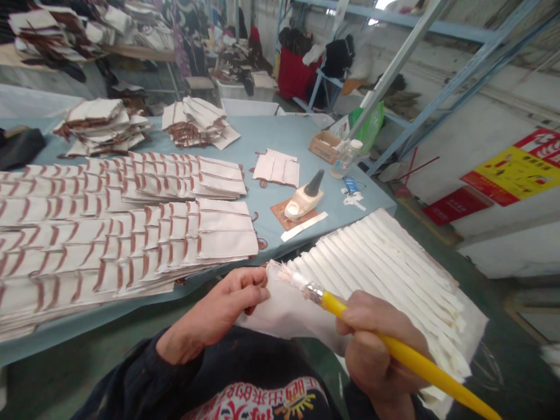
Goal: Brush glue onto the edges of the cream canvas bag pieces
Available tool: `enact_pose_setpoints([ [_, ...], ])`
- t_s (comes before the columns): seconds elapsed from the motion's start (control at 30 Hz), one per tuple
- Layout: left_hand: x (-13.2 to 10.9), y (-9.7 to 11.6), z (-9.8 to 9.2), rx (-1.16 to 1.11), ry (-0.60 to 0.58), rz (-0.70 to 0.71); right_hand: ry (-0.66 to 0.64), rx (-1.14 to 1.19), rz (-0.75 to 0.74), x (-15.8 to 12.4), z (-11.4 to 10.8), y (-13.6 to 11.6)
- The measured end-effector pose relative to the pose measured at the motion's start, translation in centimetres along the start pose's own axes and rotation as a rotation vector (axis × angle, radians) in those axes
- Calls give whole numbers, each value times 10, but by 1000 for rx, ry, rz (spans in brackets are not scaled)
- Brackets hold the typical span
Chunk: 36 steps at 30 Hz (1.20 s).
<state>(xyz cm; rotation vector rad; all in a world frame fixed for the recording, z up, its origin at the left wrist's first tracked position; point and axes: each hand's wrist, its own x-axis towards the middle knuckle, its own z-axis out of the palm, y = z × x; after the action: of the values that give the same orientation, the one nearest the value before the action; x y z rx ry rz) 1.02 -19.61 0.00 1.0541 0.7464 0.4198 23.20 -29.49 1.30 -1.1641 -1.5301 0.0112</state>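
Observation:
My right hand (382,344) is closed around the yellow handle of a brush (420,361). Its pale bristles touch the upper edge of a white fabric piece (284,309). My left hand (219,312) pinches that piece at its upper left edge, thumb on top. The fabric hangs between my hands in front of my body. Just right of it, many white strips (376,262) lie side by side in a slanting row. Beyond the brush, a cream-coloured container with a dark spout (304,201) lies on a brown square (280,219).
Overlapping rows of white pieces with brown edges (153,233) cover the left of the blue table (266,131). Farther back are two stacks (195,122), a single piece (276,167), a cardboard box (326,146) and a jar (347,157). A blue metal frame (406,122) rises at right.

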Motion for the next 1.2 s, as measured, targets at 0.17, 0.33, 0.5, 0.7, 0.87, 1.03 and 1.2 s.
enact_pose_setpoints([
  [0.17,4,3,4,-57,-49,6,-68,-20,-1,9,10,8],
  [0.33,2,-1,3,109,-17,162,147,39,78,9,4,10],
  [0.5,5,-25,-1,747,191,785,178,26,261,5,0,3],
  [0.7,12,-43,-1,1132,300,1042,71,24,330,-2,-2,-3],
  [0.87,13,-44,-4,1174,298,1041,-133,10,300,-16,3,-11],
  [1.03,13,-46,-4,1148,281,1033,-119,129,242,-20,7,-8],
  [1.2,16,-49,-5,1110,265,1046,-107,150,313,-24,7,8],
])
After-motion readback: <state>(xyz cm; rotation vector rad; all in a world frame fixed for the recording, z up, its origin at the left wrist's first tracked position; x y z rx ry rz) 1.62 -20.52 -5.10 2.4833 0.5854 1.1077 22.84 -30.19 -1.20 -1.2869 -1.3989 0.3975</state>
